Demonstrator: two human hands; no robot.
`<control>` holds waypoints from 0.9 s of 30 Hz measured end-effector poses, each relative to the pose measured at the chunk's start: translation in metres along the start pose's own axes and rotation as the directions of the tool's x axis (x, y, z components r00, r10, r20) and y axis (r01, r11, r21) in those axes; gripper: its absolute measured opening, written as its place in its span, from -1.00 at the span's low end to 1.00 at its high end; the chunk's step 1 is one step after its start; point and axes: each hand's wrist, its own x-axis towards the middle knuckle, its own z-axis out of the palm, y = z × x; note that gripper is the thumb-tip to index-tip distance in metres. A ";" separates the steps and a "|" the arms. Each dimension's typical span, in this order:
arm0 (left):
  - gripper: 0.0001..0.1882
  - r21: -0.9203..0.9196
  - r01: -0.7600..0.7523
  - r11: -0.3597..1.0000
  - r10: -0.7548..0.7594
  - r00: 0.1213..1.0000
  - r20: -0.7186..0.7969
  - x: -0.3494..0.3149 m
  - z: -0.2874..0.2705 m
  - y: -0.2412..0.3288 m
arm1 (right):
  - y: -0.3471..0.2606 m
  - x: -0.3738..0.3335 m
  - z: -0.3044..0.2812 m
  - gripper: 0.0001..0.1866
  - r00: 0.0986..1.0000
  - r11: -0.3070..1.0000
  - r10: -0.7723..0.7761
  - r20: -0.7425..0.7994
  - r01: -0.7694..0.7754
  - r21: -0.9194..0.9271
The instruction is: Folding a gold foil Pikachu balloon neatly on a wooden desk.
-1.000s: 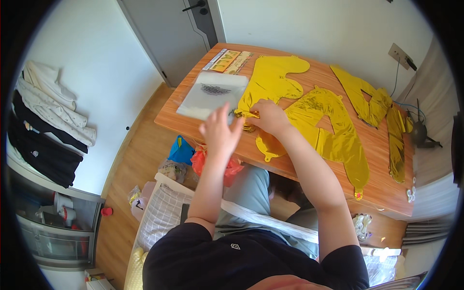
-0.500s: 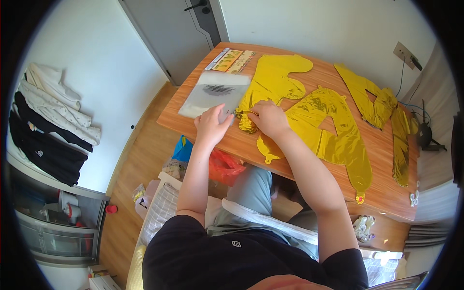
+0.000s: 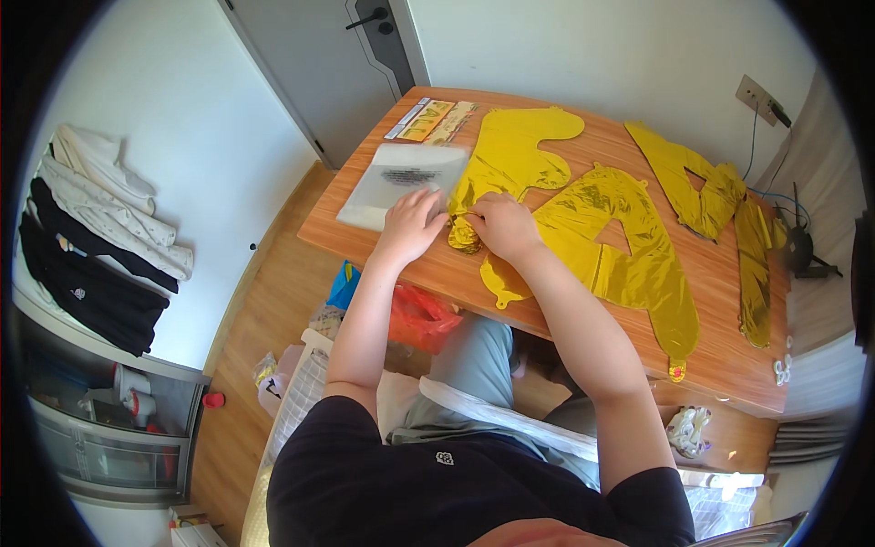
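Note:
A flat gold foil balloon point(image 3: 510, 146) with curved lobes lies on the wooden table, its near end crumpled into folds. At that end my right hand point(image 3: 506, 225) is closed, thumb and fingertips pinching the foil. My left hand point(image 3: 412, 226) rests over the near right corner of a clear plastic sleeve point(image 3: 371, 196) with dark print. Its fingers are stretched out, and the thumb points toward the crumpled foil, close to its left edge. Just right of my right hand spreads another flat gold balloon point(image 3: 629, 214), A-shaped, with part of it beneath my right forearm.
Two more gold foil balloons, a triangular-holed one point(image 3: 702, 196) and a narrow one point(image 3: 755, 283), lie at the table's right. A printed card packet point(image 3: 428, 121) sits at the far left. A black router-like device point(image 3: 800, 251) stands beside cables. Under the front edge hangs a red plastic bag point(image 3: 419, 314).
My left hand has shifted slightly right and up, closer to the foil, its fingers drawn nearer together. My right hand stays on the crumpled end, moving only a little.

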 end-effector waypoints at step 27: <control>-0.55 -0.034 -0.230 0.973 0.227 0.971 -0.069 -0.019 0.010 0.061 | 0.027 0.021 0.006 -0.61 0.882 0.748 0.458 -0.108 -0.316 0.584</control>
